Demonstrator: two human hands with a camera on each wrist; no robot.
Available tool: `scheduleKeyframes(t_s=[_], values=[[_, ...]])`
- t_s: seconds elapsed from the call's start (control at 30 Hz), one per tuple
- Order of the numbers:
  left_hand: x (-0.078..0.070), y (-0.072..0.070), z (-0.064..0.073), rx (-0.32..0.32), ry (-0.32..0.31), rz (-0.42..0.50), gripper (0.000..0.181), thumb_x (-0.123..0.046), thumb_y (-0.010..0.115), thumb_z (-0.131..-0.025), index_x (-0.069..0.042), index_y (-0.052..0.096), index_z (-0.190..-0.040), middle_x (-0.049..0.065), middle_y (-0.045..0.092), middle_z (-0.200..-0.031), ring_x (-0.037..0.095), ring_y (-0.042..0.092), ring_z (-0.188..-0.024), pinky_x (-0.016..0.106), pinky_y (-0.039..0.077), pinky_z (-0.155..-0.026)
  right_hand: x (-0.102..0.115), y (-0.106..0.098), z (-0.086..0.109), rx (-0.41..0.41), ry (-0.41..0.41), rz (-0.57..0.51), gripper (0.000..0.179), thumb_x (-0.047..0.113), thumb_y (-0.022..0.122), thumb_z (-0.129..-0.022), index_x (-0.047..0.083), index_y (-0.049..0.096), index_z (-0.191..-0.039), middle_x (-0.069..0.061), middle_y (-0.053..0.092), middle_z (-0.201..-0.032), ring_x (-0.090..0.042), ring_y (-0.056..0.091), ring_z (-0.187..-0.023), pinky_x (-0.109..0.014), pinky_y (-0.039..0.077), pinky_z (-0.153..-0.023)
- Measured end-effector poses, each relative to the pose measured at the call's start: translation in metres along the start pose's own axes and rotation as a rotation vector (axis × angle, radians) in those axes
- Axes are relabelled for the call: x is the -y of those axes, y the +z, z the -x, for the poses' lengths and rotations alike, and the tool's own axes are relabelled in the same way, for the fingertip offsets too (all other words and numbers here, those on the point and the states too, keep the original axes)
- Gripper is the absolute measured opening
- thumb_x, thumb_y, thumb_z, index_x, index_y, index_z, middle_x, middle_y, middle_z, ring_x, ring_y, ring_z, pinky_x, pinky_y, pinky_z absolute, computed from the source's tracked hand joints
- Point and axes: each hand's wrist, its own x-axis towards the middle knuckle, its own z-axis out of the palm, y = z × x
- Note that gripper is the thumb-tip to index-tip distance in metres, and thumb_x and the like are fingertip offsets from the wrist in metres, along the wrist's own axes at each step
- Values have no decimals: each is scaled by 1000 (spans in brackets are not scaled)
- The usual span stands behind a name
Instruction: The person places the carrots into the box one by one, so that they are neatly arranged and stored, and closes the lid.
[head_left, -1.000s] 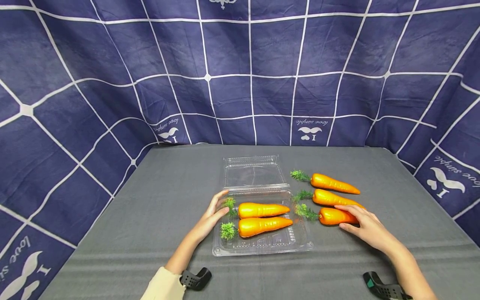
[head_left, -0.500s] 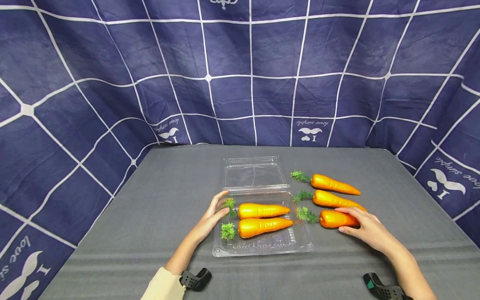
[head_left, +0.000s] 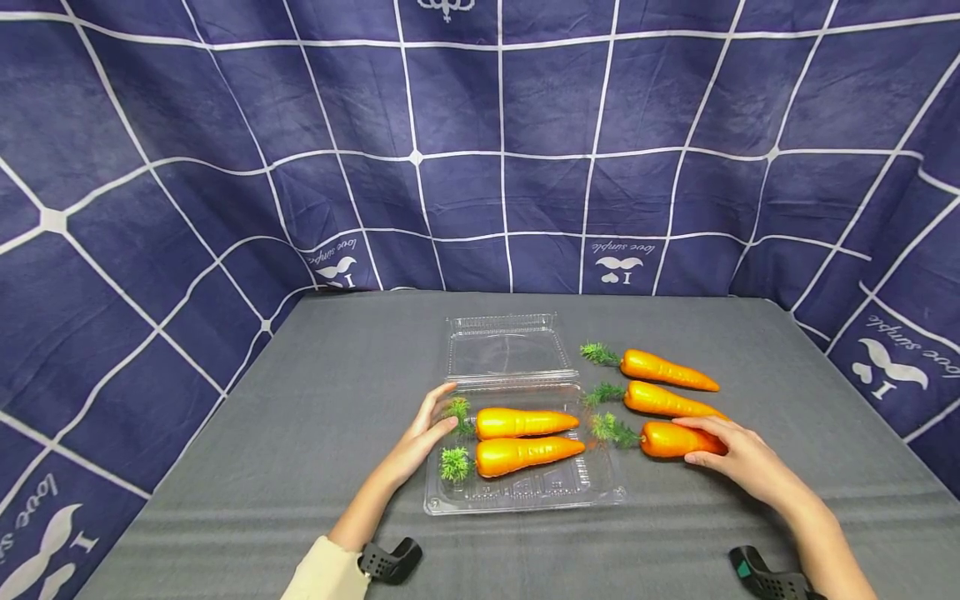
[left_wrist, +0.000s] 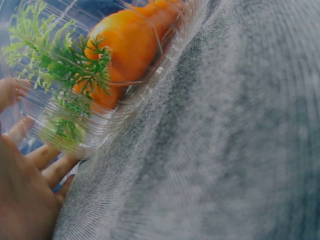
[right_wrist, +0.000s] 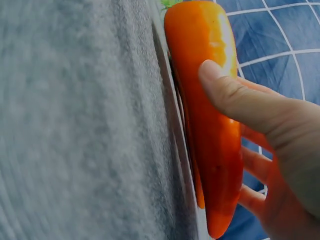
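My right hand (head_left: 738, 454) grips the nearest of three orange carrots on the right; this carrot (right_wrist: 207, 115) has the thumb across its near side and the fingers behind it. Its green top (head_left: 613, 429) points left, close to the container. In the middle lies a clear plastic clamshell container (head_left: 525, 500) with its lid (head_left: 510, 354) folded back. Two carrots lie side by side in the base, an upper carrot (head_left: 525, 422) and a lower carrot (head_left: 528, 456), leaves to the left. My left hand (head_left: 416, 437) rests with extended fingers at the container's left wall (left_wrist: 85, 145).
Behind the gripped carrot lie a middle carrot (head_left: 667, 399) and a far carrot (head_left: 667, 369), roughly parallel on the grey cloth (head_left: 360, 350). A blue curtain (head_left: 540, 192) with white lines hangs behind and along the sides.
My right hand and the carrot in it have shifted slightly toward me and to the right, widening the gap from the middle carrot. The left hand and container stay put.
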Motion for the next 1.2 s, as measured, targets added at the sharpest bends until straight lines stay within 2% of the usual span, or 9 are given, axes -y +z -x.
scheduleKeyframes(t_s=[0.1,0.3,0.47,0.57,0.63,0.8,0.9,1.2], values=[[1,0,0,1,0,1,54,-20,44,-95,-20,18,-142,15,24,-146,33,23,-136,54,26,-105,-1,-2,0,-32,-12,-7,43,33,73,-74,20,62,-113,-10,64,-110,-22,55,-98,-20,35,-76],[2,0,-1,-9,8,-9,54,-18,44,-94,-17,18,-142,16,23,-146,35,23,-135,54,27,-104,-4,-5,1,-103,-44,-26,41,27,76,-71,21,63,-109,-9,64,-105,3,48,-93,-12,32,-74],[1,1,-1,-13,16,-20,54,-17,43,-95,-15,19,-142,17,24,-146,36,24,-135,53,29,-104,-5,-7,1,-147,-78,-49,41,22,77,-69,20,63,-108,-8,64,-101,10,45,-91,-10,31,-74],[1,1,-1,-11,13,-22,53,-18,43,-95,-15,19,-142,17,24,-146,36,24,-135,53,29,-104,-6,-7,1,-170,-93,-66,43,19,78,-69,19,63,-109,-3,63,-98,15,41,-90,-7,30,-74],[1,0,-1,-8,11,-19,53,-18,43,-95,-15,19,-142,17,23,-146,36,23,-135,54,28,-104,-6,-7,0,-181,-98,-77,43,18,78,-69,18,63,-110,6,61,-99,19,39,-91,-6,29,-75],[2,0,-1,-6,0,-17,54,-19,44,-95,-18,18,-143,17,22,-147,35,22,-136,55,26,-105,-7,-8,0,-214,-117,-138,44,12,77,-68,15,63,-110,26,53,-100,21,38,-93,-2,26,-77],[1,0,-1,-7,-6,-12,55,-20,44,-94,-19,18,-143,16,22,-147,34,23,-136,55,26,-105,-8,-8,0,-226,-117,-174,45,8,77,-68,14,63,-110,33,49,-101,19,39,-92,-1,25,-78],[2,0,-1,-8,-4,-9,55,-20,44,-94,-18,18,-142,16,24,-146,34,22,-136,56,24,-105,-8,-14,1,-248,-99,-213,45,6,76,-69,12,62,-112,37,46,-104,18,39,-94,0,25,-79]])
